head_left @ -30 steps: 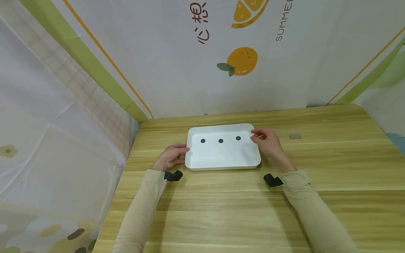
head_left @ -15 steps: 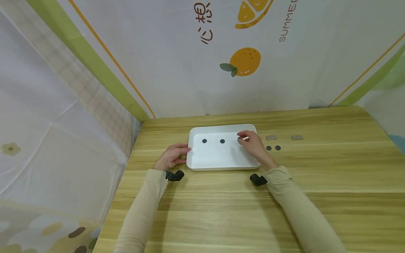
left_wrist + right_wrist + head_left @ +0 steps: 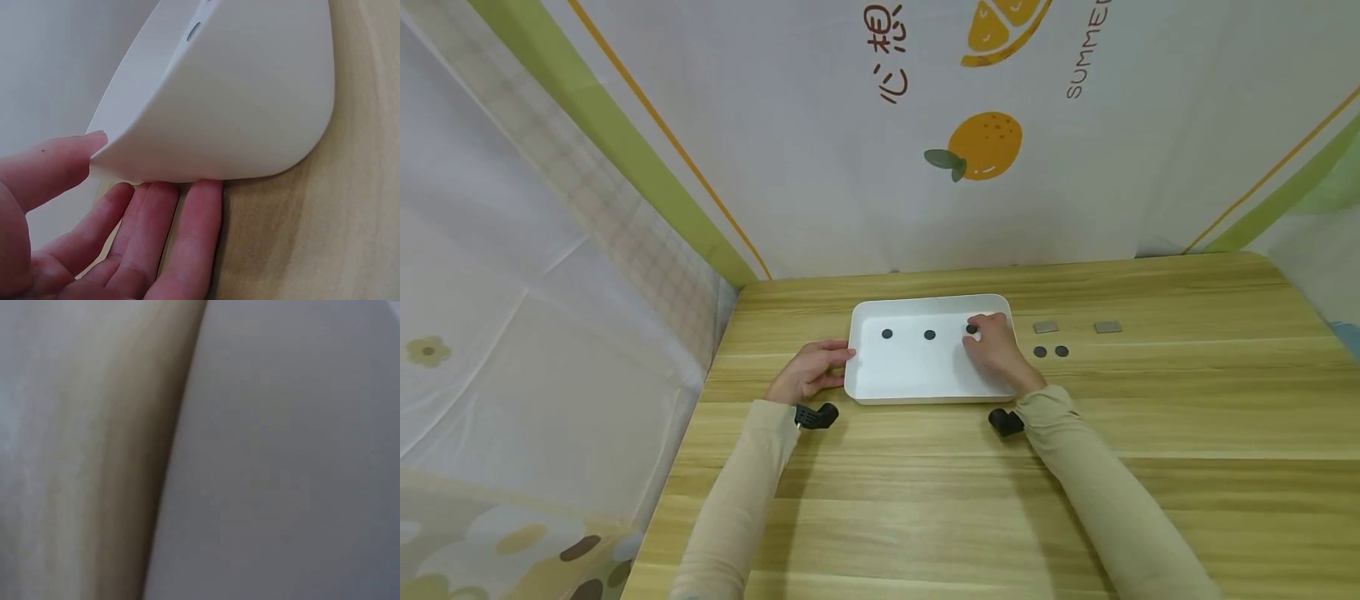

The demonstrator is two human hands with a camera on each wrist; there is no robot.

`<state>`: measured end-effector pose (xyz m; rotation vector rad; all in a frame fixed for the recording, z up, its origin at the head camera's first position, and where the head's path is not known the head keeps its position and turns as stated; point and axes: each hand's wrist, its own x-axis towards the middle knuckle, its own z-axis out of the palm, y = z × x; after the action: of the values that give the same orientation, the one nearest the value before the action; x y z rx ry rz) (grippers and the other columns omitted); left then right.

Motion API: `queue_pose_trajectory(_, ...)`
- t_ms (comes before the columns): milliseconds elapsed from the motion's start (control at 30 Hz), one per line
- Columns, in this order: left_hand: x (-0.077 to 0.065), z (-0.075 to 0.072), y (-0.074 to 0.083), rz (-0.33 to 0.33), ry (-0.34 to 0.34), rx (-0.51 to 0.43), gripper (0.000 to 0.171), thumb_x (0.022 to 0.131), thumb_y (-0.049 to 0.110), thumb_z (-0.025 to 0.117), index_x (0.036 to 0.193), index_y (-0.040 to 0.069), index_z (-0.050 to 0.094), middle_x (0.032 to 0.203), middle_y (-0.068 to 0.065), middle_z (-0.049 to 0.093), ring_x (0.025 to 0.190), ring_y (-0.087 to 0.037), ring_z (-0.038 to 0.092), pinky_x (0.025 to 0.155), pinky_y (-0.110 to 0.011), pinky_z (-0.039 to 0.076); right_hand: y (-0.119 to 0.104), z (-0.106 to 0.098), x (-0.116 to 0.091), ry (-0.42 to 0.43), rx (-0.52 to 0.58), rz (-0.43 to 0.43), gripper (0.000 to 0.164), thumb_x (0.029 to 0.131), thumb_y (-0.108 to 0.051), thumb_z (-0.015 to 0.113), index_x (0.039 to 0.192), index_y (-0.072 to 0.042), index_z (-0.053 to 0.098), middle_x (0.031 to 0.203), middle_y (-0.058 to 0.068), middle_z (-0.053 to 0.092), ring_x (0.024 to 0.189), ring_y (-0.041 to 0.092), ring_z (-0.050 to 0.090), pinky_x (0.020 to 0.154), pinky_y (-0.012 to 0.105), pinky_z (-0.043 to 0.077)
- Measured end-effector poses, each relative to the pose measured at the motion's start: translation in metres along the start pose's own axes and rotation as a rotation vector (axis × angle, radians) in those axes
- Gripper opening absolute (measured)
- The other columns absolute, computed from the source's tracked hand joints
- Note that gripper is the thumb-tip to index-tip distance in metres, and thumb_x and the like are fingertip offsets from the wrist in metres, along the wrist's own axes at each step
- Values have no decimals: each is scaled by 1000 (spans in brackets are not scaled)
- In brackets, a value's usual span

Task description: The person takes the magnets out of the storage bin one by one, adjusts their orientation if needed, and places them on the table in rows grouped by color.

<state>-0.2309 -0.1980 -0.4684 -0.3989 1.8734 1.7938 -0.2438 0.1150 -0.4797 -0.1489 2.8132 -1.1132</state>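
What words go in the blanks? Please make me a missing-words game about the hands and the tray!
1. Inside the tray, ____ dark discs lie in a row.
2. The left hand holds the tray with its ____ over the rim.
3. The right hand is at the row's ____ end.
4. Beside the tray, on the table, lie ____ flat grey rectangles.

Missing words: three; thumb; right; two.

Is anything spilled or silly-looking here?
Nothing looks spilled or broken; three dark discs make a rough row in the white tray. One silly thing: the orange printed on the cloth lies sideways, its leaves pointing left.
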Motion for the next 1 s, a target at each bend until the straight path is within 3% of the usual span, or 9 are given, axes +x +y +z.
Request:
queue_pose_trajectory(300, 0, 1, 0, -2, 1, -3, 56, 96, 11, 58, 146, 0, 35, 130, -11, 50, 94, -15, 59, 74, -28, 56, -6, -1, -3, 4, -46, 48, 46, 92, -10, 49, 133, 10, 48, 130, 33, 41, 123, 42, 41, 110, 48, 34)
queue_pose_trajectory(500, 0, 1, 0, -1, 5, -5, 57, 96, 11, 59, 146, -1, 35, 130, -12, 50, 94, -16, 60, 75, -29, 57, -5, 0, -4, 6, -58, 36, 44, 92, -9, 50, 132, 9, 49, 129, 31, 41, 122, 41, 41, 108, 49, 35)
queue_pose_trajectory(800, -3, 2, 1, 7, 8, 0, 57, 96, 11, 60, 146, 0, 36, 128, -11, 51, 93, -15, 60, 75, -29, 57, -2, 1, -4, 32, -65, -14, 32, 89, -5, 53, 117, 10, 58, 112, 25, 54, 108, 36, 45, 99, 46, 39)
queue_pose_trajectory(1000, -4, 2, 1, 5, 9, 7, 57, 95, 12, 60, 145, 0, 36, 128, -11, 52, 93, -15, 61, 75, -29, 57, -1, 0, -5, 45, -49, -43, 22, 89, -3, 55, 106, 8, 62, 100, 22, 53, 97, 32, 47, 89, 45, 41)
